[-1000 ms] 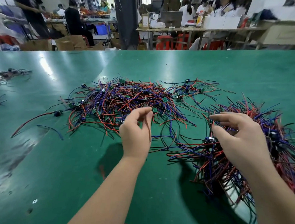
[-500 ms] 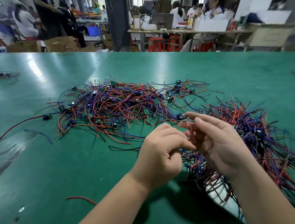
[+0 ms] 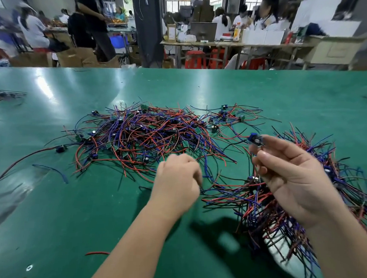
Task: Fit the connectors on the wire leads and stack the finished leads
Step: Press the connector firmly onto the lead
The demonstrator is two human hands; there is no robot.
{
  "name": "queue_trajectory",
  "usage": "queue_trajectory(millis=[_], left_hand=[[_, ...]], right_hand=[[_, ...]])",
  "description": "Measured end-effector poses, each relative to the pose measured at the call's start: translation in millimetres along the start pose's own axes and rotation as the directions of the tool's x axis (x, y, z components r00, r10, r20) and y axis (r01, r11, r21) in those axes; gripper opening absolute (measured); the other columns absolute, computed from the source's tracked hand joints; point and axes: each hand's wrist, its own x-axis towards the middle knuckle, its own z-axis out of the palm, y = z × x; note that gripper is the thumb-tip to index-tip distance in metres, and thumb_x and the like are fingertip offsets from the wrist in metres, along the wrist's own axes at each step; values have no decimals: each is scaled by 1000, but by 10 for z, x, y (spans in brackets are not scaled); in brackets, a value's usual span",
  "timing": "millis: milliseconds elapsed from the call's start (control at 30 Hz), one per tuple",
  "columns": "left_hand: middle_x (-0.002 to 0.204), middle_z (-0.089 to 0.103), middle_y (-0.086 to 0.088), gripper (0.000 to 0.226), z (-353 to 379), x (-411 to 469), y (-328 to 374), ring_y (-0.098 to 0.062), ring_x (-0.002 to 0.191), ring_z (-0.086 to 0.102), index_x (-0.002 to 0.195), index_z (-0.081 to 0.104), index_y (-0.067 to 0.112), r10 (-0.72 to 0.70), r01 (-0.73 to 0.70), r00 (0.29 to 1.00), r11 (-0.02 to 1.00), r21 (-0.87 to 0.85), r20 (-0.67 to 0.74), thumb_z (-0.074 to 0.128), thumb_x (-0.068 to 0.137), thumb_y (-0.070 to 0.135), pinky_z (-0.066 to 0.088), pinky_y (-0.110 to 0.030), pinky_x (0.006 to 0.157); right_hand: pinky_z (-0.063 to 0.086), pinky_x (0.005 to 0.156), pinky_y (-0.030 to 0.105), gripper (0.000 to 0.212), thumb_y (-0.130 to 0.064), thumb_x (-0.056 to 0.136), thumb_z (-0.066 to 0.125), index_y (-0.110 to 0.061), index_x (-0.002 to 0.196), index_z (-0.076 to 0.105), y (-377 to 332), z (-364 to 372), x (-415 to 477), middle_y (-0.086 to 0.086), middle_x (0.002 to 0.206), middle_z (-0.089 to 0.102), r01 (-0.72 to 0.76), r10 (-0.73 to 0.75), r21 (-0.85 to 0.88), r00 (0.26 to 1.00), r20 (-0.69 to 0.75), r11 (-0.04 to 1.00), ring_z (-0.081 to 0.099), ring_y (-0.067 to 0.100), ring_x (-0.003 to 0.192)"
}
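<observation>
glossy green table [image 3: 201, 93], plastic-coated wire leads [image 3: 140, 137].

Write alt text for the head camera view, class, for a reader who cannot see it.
Two bare hands work above a green table: the right hand pinches a small blue connector, the left hand is closed on thin wire. A loose tangle of red and blue leads lies ahead, a denser pile under the right hand.

there is one view only, from a wide-angle camera on the person's head, looking forward and down across the green table [image 3: 201, 93]. both forearms enter from the bottom edge, so the left hand [image 3: 177, 178] and right hand [image 3: 290, 177] sit close to the lens. the table's far edge and the blurred workshop behind it fill the top band. straight lines bow near the edges.
</observation>
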Motion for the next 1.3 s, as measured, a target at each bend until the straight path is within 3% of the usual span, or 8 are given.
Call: queue_trajectory(millis=[200,367,467,700,800,1033,1167,1300], left_hand=[[125,49,5,32,-31,74,-437,-19,119,40,112,60,31,-380,371,924,916,153,36,48,87,16,26,-40,101],[124,49,5,30,-20,68,-438,-20,118,40,112,60,32,-419,409,907,900,148,38,47,88,20,24,-41,102],[124,49,5,30,-21,66,-433,-19,118,40,112,60,32,-422,414,906,899,142,30,46,88,20,24,-41,102],[113,53,5,26,-16,70,-401,-20,114,42,107,64,34,-391,384,920,914,129,34,49,87,27,24,-38,97],[107,56,7,24,-2,66,-348,-18,109,46,106,64,34,-317,314,948,946,75,35,52,86,32,25,-36,95],[115,59,8,26,13,53,-193,-19,111,46,114,63,30,-51,50,996,999,18,79,50,91,30,35,-35,94],[143,45,12,41,177,2,21,-16,130,36,137,46,32,179,-187,950,982,7,256,41,98,41,28,-34,101],[152,34,9,58,254,18,-6,-13,139,28,148,27,30,60,-118,907,986,115,417,26,97,57,19,-37,110]], right_hand=[[51,60,15,22,-2,69,69,-18,84,72,-538,159,527,3,83,75,182,-192,-288,981,-6,940,70,10,70],[48,61,14,33,-3,81,68,-15,111,67,-511,184,1353,-2,98,72,173,-383,-749,916,-116,640,65,3,74],[50,65,23,45,-3,82,60,-18,125,60,-205,142,1592,7,122,61,-44,-338,-923,923,-184,383,59,14,85],[42,71,22,17,-19,78,69,-16,94,75,621,391,1662,3,87,66,-40,112,-999,993,-39,11,58,20,81],[42,71,22,18,-19,75,77,-13,92,75,791,419,1658,4,86,63,-39,121,-995,991,-50,-92,55,22,80],[41,64,23,13,-20,72,81,-12,82,77,575,483,1702,2,67,65,-34,56,-999,998,-34,6,55,15,62],[49,52,24,11,-6,76,77,-2,77,67,263,656,1580,10,61,66,-133,156,-861,986,-64,491,59,13,47],[51,47,19,10,-1,80,70,-1,77,61,-148,891,1329,11,63,70,-88,179,-654,981,73,751,67,15,56]])
